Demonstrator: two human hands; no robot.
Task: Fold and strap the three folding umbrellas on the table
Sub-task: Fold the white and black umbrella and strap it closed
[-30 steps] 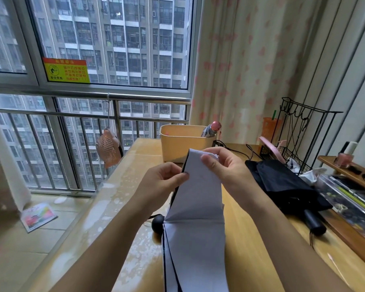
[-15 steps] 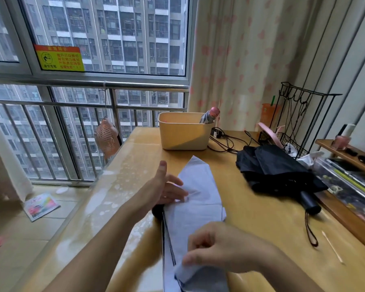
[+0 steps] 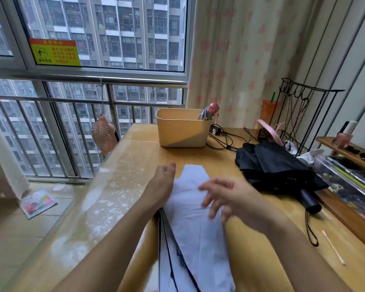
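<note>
Pale umbrella (image 3: 194, 232): is lying unfolded and unstrapped at the middle of the counter's (image 3: 131, 165) near edge, its light fabric stretching away toward the centre, dark ribs showing along its left side.
Left hand (image 3: 162, 182): is resting with straight fingers against the left edge of the pale fabric, gripping nothing.
Right hand (image 3: 230, 199): is hovering over the fabric with fingers spread and loose, holding nothing; it is blurred, so contact is unclear.
Black umbrella (image 3: 278, 165): is sitting loosely bunched toward the counter's right edge, handle pointing at the near edge.
Pink-handled umbrella (image 3: 209, 112): is standing rolled up in the beige bin (image 3: 181, 131) at the far edge.
</note>
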